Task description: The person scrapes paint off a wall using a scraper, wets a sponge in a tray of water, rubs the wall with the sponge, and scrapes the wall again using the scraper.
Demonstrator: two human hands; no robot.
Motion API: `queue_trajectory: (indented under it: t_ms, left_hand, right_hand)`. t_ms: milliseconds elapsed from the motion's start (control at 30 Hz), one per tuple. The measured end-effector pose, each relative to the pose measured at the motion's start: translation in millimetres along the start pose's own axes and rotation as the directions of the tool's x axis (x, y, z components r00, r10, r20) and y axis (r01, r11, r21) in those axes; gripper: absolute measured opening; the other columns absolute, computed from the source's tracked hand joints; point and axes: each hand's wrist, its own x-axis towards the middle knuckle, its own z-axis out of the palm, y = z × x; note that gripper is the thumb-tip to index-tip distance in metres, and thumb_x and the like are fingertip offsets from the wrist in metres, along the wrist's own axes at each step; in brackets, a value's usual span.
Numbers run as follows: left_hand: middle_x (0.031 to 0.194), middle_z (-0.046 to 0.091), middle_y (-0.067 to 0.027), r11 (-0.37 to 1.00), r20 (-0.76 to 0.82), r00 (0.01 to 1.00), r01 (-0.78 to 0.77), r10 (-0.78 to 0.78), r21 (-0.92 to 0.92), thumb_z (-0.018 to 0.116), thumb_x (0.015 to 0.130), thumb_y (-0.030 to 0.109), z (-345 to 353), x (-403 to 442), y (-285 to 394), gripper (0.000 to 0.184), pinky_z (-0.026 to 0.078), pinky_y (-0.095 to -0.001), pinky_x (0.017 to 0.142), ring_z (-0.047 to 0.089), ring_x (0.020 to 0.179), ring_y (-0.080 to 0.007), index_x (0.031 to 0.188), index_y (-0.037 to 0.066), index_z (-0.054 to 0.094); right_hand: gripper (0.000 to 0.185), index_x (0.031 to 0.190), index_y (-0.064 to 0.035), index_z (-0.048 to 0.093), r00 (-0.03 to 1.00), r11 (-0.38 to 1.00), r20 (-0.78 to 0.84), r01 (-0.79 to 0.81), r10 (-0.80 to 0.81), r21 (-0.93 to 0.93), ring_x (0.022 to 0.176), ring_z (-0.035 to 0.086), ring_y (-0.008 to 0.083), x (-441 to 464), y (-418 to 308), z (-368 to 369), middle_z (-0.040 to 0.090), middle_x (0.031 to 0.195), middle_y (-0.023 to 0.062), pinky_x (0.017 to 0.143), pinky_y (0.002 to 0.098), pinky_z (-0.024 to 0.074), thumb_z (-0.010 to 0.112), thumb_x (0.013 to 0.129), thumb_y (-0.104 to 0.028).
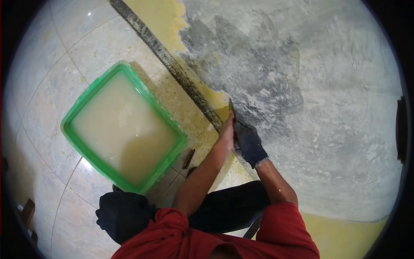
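My left hand (227,129), bare, and my right hand (249,140), in a dark glove, are pressed together against the wall surface (276,86). Between them sits a scraper (231,105); only a bit of its dark blade shows past my fingertips, and its handle is hidden. Both hands look closed around it, though the fingers are partly covered. The blade touches the edge where yellow paint (215,96) meets grey, scraped surface. Dark wet patches spread above and to the right of my hands.
A green basin (163,108) of cloudy, whitish liquid stands on the tiled floor (47,86) to the left. A dark baseboard strip (172,64) runs diagonally between floor and wall. A small brown stick-like piece (188,159) lies near the basin. Paint crumbs dot the tiles.
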Motion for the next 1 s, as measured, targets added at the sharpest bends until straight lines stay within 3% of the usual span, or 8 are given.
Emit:
queue_trajectory:
  t_ms: [67, 100, 300, 433, 533, 667, 733, 1000]
  left_hand:
    - [0.109, 0.062, -0.0066, 0.998, 0.123, 0.992, 0.026, -0.019, -0.059, 0.049, 0.091, 0.056, -8, 5, 2, 0.057, 0.049, -0.0371, 0.083, 0.058, 0.099, -0.0207, 0.120, 0.007, 0.056]
    - [0.103, 0.062, -0.0074, 1.000, -0.064, 0.998, -0.002, 0.002, -0.003, 0.049, 0.094, 0.047, 1, 0, 3, 0.045, 0.048, -0.0384, 0.086, 0.058, 0.097, -0.0232, 0.117, 0.009, 0.058]
    - [0.103, 0.062, -0.0079, 0.996, 0.104, 0.994, 0.021, -0.012, -0.088, 0.050, 0.094, 0.047, -19, 18, 7, 0.044, 0.048, -0.0379, 0.085, 0.058, 0.098, -0.0236, 0.115, 0.010, 0.059]
    - [0.106, 0.062, -0.0082, 0.997, -0.026, 0.999, 0.022, -0.024, -0.072, 0.051, 0.093, 0.048, -24, 32, -5, 0.045, 0.048, -0.0373, 0.083, 0.058, 0.096, -0.0230, 0.116, 0.011, 0.059]
    - [0.109, 0.062, -0.0077, 0.992, 0.105, 0.989, 0.109, -0.102, -0.069, 0.052, 0.092, 0.048, -18, 16, 4, 0.046, 0.049, -0.0371, 0.083, 0.058, 0.096, -0.0227, 0.119, 0.011, 0.058]
    - [0.106, 0.063, -0.0099, 1.000, -0.056, 0.998, -0.015, 0.016, 0.020, 0.057, 0.089, 0.050, -23, 23, -3, 0.048, 0.050, -0.0378, 0.083, 0.061, 0.093, -0.0245, 0.116, 0.010, 0.059]
    - [0.105, 0.064, -0.0103, 0.999, 0.064, 0.997, 0.034, -0.035, 0.010, 0.059, 0.087, 0.051, -27, 23, 8, 0.049, 0.049, -0.0371, 0.082, 0.060, 0.093, -0.0250, 0.115, 0.011, 0.060]
    - [0.093, 0.064, -0.0082, 0.999, 0.161, 0.987, -0.027, 0.029, -0.017, 0.058, 0.089, 0.048, -24, 14, 21, 0.043, 0.050, -0.0364, 0.074, 0.060, 0.083, -0.0231, 0.109, 0.011, 0.061]
  right_hand:
    - [0.015, 0.089, -0.0006, 0.057, 0.978, 0.836, 0.170, 0.190, -0.117, -0.516, 0.080, 0.057, 0.0436, 0, -9, -2, 0.060, 0.082, 0.0243, 0.068, 0.0499, 0.0440, 0.055, 0.078, -0.010]
    - [0.013, 0.089, -0.0009, 0.057, 0.831, 0.835, 0.101, -0.550, 0.546, 0.010, 0.078, 0.057, 0.0437, 6, -52, -4, 0.059, 0.078, 0.0239, 0.067, 0.0499, 0.0440, 0.053, 0.079, -0.009]
    - [0.011, 0.083, -0.0010, 0.056, 0.979, 0.838, 0.171, 0.185, -0.111, -0.514, 0.073, 0.057, 0.0438, 9, -17, 5, 0.058, 0.073, 0.0223, 0.065, 0.0486, 0.0441, 0.051, 0.080, -0.010]
    - [0.011, 0.081, -0.0012, 0.056, 0.987, 0.985, -0.039, -0.159, 0.156, -0.070, 0.071, 0.058, 0.0407, 8, -28, 10, 0.058, 0.072, 0.0214, 0.062, 0.0469, 0.0440, 0.051, 0.081, -0.012]
    - [0.012, 0.080, -0.0020, 0.055, 0.984, 0.839, 0.109, 0.179, -0.143, -0.513, 0.068, 0.059, 0.0357, 0, -14, 7, 0.057, 0.070, 0.0201, 0.059, 0.0437, 0.0440, 0.050, 0.083, -0.012]
    - [0.017, 0.087, -0.0012, 0.057, 0.943, 0.943, 0.059, -0.323, 0.328, -0.080, 0.064, 0.058, 0.0300, 3, -34, 9, 0.059, 0.074, 0.0195, 0.059, 0.0391, 0.0466, 0.048, 0.089, -0.016]
    - [0.015, 0.087, -0.0014, 0.057, 0.979, 0.870, 0.172, -0.012, 0.111, -0.494, 0.062, 0.058, 0.0316, 9, -25, 10, 0.058, 0.072, 0.0198, 0.057, 0.0411, 0.0457, 0.049, 0.086, -0.014]
    - [0.027, 0.109, 0.0000, 0.056, 0.996, 0.935, 0.040, -0.064, 0.084, -0.350, 0.074, 0.061, 0.0400, 4, -2, 28, 0.063, 0.083, 0.0239, 0.065, 0.0477, 0.0484, 0.049, 0.085, -0.011]
